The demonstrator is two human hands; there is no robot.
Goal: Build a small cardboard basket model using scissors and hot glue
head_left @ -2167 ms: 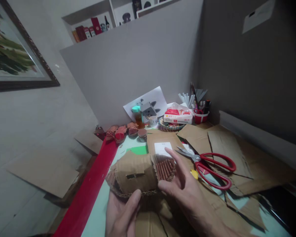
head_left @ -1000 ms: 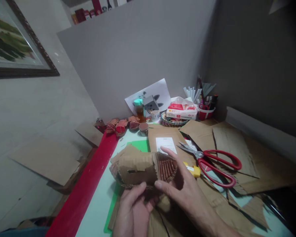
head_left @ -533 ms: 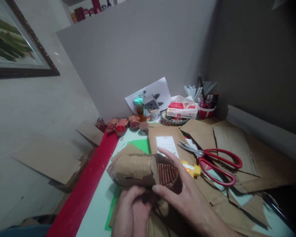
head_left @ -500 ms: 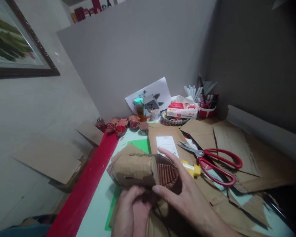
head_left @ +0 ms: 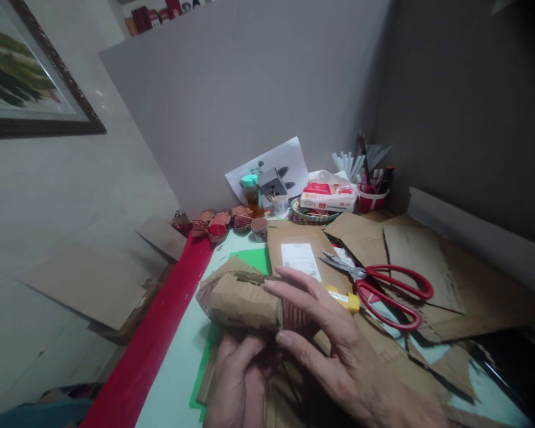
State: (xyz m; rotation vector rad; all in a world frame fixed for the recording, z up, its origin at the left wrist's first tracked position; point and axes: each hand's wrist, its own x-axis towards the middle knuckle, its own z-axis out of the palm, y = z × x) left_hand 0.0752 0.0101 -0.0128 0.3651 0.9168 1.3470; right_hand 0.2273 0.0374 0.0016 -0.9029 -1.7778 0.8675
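Note:
A small boat-shaped cardboard model [head_left: 245,303] with a rounded brown cover and ribbed, dark reddish ends is held up over the table. My left hand [head_left: 238,371] grips it from beneath, its fingertips partly hidden under the model. On the right end lies my right hand [head_left: 330,339], thumb at the near side and fingers across the top, closed around that end. Just beyond the right hand lies a yellow glue gun [head_left: 343,299], partly covered. Large red-handled scissors [head_left: 383,282] rest with blades parted on cardboard.
Smaller reddish cardboard models [head_left: 219,226] line the back left beside a round tub [head_left: 259,229] and a teal-capped jar [head_left: 252,195]. A tissue pack [head_left: 329,193] and a pen holder [head_left: 373,196] stand behind. Cardboard sheets [head_left: 485,291] cover the right side.
My right hand has shifted its fingers from around the model's right end onto its top. The model has tipped slightly, while my left hand stays beneath it.

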